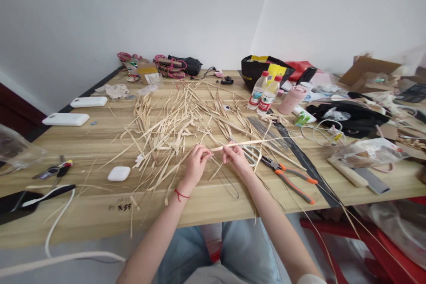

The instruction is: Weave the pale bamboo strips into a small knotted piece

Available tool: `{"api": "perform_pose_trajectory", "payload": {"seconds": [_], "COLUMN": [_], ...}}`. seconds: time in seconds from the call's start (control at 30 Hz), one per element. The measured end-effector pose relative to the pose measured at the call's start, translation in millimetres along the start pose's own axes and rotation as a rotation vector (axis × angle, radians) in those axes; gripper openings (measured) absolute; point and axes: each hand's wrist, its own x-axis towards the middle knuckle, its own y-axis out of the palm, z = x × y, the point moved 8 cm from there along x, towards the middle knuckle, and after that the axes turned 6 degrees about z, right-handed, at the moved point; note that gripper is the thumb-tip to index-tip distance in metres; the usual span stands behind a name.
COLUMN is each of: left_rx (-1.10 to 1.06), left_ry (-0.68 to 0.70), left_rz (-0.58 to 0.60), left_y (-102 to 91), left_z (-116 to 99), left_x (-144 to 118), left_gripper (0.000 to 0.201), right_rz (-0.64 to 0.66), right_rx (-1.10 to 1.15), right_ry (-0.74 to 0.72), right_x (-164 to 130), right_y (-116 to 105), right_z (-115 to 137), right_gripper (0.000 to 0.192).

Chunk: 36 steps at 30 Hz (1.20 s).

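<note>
Between my two hands stretches a pale flat plant-fibre strip [246,143], running on to the right past my right hand. My left hand [197,159] is closed in a pinch at the strip's left end. A short way along it, the fingers of my right hand [235,156] pinch the same strip. Beyond both hands lies a loose heap of similar dry strips [166,128], with a knotted or braided piece [183,133] among them. Just right of my right hand rest scissors with pale green handles [254,155] and orange-handled pliers [286,175]. A thin wire loop [233,188] lies below my hands.
Two red-capped bottles [265,93], a pink cup [293,100] and a black-and-yellow bag [262,69] stand at the back right. A white earphone case [119,173] and keys [55,170] lie at left. Plastic bags [369,153] and cables clutter the right side.
</note>
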Motion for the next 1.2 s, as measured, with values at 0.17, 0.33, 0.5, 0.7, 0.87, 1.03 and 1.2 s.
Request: {"api": "perform_pose_trajectory", "payload": {"seconds": [0.17,0.33,0.5,0.7,0.87,1.03,1.2], "left_rx": [-0.012,-0.048,-0.091,-0.131,-0.116,-0.125,-0.134], "left_ry": [-0.029,-0.066,-0.113,-0.148,-0.169,-0.196,-0.240], "left_rz": [-0.023,-0.085,-0.176,-0.280,-0.322,-0.382,-0.485], "left_y": [-2.9,-8.0,-16.0,-26.5,-31.9,-38.2,-49.3], "left_z": [3,8,16,27,34,39,53], "left_x": [1,0,-1,-2,-3,-5,-9], "left_gripper": [0.006,0.006,0.006,0.008,0.009,0.010,0.013], "right_rz": [-0.003,-0.025,-0.085,-0.126,-0.139,-0.186,-0.245], "right_rx": [0.000,0.003,0.020,0.065,0.066,0.097,0.136], "right_ry": [-0.005,-0.015,-0.033,-0.069,-0.079,-0.081,-0.130], "right_x": [0,1,2,0,-1,1,1], "right_y": [0,-4,-12,-18,-23,-33,-44], "right_z": [1,-1,-2,7,10,7,13], "right_gripper": [0.031,0.030,0.029,0.027,0.027,0.028,0.028]}}
